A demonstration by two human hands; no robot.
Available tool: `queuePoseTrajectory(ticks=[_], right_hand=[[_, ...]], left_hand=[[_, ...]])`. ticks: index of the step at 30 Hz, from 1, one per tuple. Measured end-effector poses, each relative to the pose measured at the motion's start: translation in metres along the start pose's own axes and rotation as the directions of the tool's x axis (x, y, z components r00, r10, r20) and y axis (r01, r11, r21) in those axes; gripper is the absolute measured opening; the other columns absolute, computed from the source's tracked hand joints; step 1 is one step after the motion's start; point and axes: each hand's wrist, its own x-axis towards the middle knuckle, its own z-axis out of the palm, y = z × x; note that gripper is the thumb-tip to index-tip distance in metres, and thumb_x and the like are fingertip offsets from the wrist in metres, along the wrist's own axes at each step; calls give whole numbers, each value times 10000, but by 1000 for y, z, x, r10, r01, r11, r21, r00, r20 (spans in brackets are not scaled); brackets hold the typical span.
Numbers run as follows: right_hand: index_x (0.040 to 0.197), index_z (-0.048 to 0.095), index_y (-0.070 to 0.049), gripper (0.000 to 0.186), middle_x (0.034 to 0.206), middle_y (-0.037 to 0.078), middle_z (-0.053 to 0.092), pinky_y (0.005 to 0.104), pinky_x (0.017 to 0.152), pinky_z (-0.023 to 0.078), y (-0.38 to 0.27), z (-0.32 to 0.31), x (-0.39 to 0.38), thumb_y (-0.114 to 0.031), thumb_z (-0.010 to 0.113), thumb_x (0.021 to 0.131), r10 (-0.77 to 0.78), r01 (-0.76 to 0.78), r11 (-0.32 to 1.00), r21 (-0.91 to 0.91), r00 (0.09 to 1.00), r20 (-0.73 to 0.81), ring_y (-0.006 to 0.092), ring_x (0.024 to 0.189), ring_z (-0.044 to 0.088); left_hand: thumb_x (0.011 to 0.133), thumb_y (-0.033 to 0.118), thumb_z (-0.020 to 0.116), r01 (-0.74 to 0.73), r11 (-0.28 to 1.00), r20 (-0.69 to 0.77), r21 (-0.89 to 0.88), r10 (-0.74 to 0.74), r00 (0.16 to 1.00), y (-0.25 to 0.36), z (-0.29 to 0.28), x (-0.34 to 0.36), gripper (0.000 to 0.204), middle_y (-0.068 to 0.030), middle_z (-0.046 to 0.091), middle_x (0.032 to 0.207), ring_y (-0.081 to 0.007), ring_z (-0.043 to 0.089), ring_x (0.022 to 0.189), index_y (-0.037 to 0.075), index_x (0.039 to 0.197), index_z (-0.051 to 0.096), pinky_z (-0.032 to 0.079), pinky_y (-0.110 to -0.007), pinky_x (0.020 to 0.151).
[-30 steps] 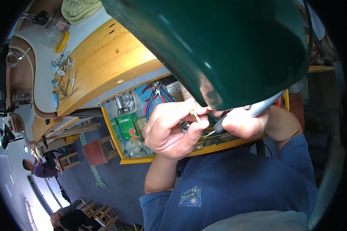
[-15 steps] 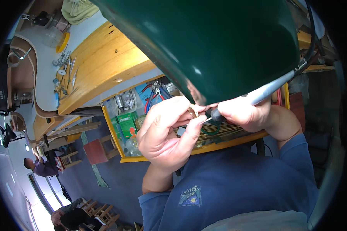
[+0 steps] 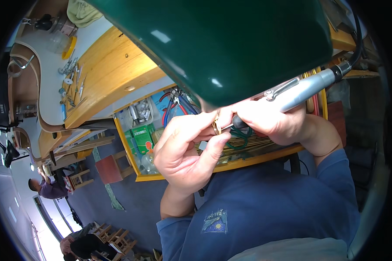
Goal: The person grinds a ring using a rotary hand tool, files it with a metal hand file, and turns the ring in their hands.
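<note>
Pinched between the thumb and fingers of my left hand (image 3: pixel 178 150) is a small gold-coloured ring (image 3: pixel 216 127). My right hand (image 3: pixel 272 122) is wrapped round a silver rotary handpiece (image 3: pixel 311 89), whose cable runs off to the upper right. From its dark nose (image 3: pixel 238 122) a thin bit points left and meets the ring, or nearly so; the exact contact is too small to tell. Both hands are close together over an open drawer (image 3: pixel 237 164). A big dark green lamp shade (image 3: pixel 235 48) hangs just above and hides some of the fingers.
In the drawer lie pliers (image 3: pixel 174 102), a green box (image 3: pixel 143 140) and thin rods. Small tool bits (image 3: pixel 69 82) and a yellow-rimmed jar (image 3: pixel 69 47) are on the bench (image 3: pixel 113 65) at left. A stool (image 3: pixel 109 169) stands on the floor; two people are farther off.
The handpiece has tilted and more of it shows beside the lamp shade. My right fingers have drawn in towards the ring, which has turned slightly. My left hand stays nearly in place.
</note>
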Motion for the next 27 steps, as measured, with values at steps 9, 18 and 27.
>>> queuePoseTrajectory(ticks=[9, 18, 27], right_hand=[[900, 675, 15, 96, 800, 52, 686, 230, 612, 497, -3, 0, -2, -55, 740, 893, -57, 57, 998, -18, 998, -2, 78, 715, 642], [939, 660, 11, 227, 855, 91, 708, 270, 691, 554, 1, -4, 1, -100, 835, 845, -35, 32, 998, 50, 998, 53, 120, 781, 677], [888, 682, 43, 139, 848, 116, 716, 286, 711, 560, -2, 1, 1, -54, 770, 842, 42, -41, 998, 38, 999, -22, 147, 773, 677]], left_hand=[[795, -129, 787, 44, 973, -89, -228, -66, 994, 4, 10, 4, 254, -138, 674, 1024, -132, 683, 798, -54, 1007, 669, 566, -234, 701], [800, -139, 769, 16, 993, -130, -120, -31, 991, 6, 9, 7, 203, -157, 706, 951, -170, 697, 842, -60, 961, 674, 570, -261, 717], [855, -149, 694, -86, 996, -17, -23, 86, 996, 4, 2, 13, 182, -176, 672, 1003, -196, 704, 871, -56, 989, 612, 614, -297, 789]])
